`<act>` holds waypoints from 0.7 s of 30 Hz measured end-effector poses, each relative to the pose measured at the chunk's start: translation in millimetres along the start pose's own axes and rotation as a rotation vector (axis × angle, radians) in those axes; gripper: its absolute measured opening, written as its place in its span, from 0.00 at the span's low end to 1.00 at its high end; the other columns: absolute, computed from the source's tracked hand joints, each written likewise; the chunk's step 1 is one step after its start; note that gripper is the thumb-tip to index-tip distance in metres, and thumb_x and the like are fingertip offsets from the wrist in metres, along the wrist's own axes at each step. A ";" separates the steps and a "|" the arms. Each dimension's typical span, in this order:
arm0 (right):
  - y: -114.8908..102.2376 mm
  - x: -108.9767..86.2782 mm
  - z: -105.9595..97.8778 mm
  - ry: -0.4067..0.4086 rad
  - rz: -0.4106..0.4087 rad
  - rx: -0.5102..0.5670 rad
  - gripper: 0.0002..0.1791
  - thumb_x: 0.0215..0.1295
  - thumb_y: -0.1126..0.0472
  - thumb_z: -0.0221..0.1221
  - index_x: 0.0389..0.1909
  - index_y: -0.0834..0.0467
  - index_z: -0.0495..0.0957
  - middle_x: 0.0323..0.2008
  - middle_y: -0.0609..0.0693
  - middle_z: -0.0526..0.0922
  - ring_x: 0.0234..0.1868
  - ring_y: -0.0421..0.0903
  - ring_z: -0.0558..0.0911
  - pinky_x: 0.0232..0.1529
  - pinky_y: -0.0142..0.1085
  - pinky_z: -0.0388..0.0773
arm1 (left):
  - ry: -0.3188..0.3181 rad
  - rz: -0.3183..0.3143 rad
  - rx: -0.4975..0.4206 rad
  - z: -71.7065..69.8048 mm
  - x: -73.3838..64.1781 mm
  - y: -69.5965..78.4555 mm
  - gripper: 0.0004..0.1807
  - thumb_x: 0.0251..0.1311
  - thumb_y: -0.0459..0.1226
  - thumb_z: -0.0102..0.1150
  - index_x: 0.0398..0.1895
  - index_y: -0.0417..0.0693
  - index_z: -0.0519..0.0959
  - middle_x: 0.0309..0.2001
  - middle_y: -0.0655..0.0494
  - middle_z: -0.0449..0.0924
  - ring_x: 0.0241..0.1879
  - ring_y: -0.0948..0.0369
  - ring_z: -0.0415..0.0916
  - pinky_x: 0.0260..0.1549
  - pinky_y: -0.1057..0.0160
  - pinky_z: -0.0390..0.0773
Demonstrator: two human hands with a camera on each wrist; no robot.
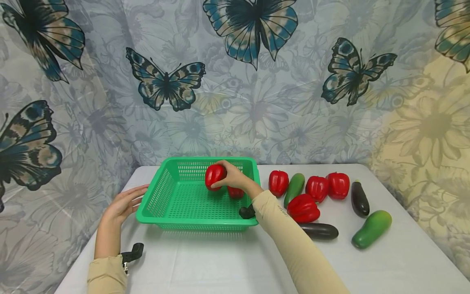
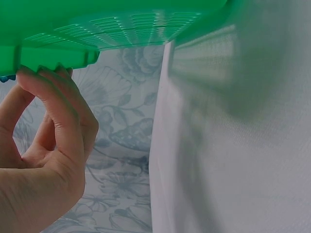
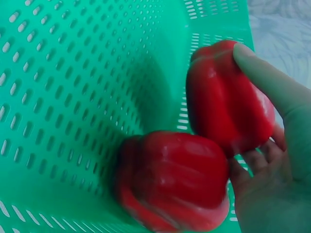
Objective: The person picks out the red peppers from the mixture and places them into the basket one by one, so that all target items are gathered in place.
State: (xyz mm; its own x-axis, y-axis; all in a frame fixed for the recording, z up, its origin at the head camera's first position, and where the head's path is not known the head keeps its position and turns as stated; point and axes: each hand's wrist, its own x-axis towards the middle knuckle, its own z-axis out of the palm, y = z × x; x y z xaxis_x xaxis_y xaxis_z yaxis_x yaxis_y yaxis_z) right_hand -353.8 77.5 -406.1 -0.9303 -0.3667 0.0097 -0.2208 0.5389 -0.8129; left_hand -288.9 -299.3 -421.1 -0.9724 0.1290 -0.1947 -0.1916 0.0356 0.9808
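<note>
My right hand [image 1: 233, 175] grips a red bell pepper [image 1: 214, 176] inside the green basket [image 1: 205, 221]. In the right wrist view, the thumb lies over the held bell pepper [image 3: 226, 97] with fingers behind it. A second red bell pepper [image 3: 172, 179] rests on the basket floor right beside it, partly behind my hand in the head view. At the basket's left side, my left hand [image 1: 121, 205] has its fingers loosely extended. The left wrist view shows those fingertips [image 2: 30, 77] right at the underside of the basket's rim [image 2: 58, 57].
Right of the basket, several red bell peppers [image 1: 278, 183] lie with a cucumber [image 1: 295, 188]. Two dark eggplants [image 1: 360, 200] and a thick green vegetable [image 1: 372, 229] are farther right on the white table [image 1: 205, 265]. A butterfly-patterned cloth [image 1: 235, 122] hangs behind.
</note>
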 end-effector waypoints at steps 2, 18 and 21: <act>0.2 0.5 0.1 0.002 -0.006 -0.007 0.43 0.52 0.54 0.73 0.68 0.50 0.63 0.65 0.51 0.71 0.64 0.53 0.71 0.58 0.49 0.77 | 0.003 0.000 -0.001 -0.2 0.6 -0.4 0.09 0.68 0.42 0.58 0.42 0.70 0.84 0.40 0.79 0.82 0.43 0.74 0.80 0.43 0.70 0.80; 2.2 2.0 0.8 -0.002 -0.009 -0.094 0.44 0.50 0.53 0.74 0.69 0.49 0.65 0.67 0.51 0.70 0.66 0.52 0.71 0.61 0.50 0.75 | 0.008 0.005 0.015 -1.4 2.8 -2.2 0.08 0.68 0.42 0.58 0.41 0.70 0.83 0.40 0.78 0.82 0.43 0.73 0.81 0.43 0.70 0.80; 2.8 1.9 0.7 -0.013 0.000 -0.099 0.44 0.51 0.52 0.74 0.69 0.49 0.65 0.67 0.51 0.70 0.66 0.52 0.71 0.62 0.50 0.74 | 0.009 0.005 0.014 -1.5 3.0 -2.7 0.08 0.68 0.42 0.58 0.40 0.71 0.83 0.40 0.79 0.82 0.43 0.73 0.81 0.43 0.70 0.80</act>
State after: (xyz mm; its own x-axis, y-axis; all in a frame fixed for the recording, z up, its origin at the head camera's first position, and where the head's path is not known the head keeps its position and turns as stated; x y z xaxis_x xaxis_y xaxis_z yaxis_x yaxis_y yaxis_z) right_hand -356.0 77.7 -408.7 -0.9265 -0.3763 0.0016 -0.2494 0.6108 -0.7515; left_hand -291.6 -300.5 -424.3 -0.9744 0.1199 -0.1900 -0.1853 0.0490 0.9815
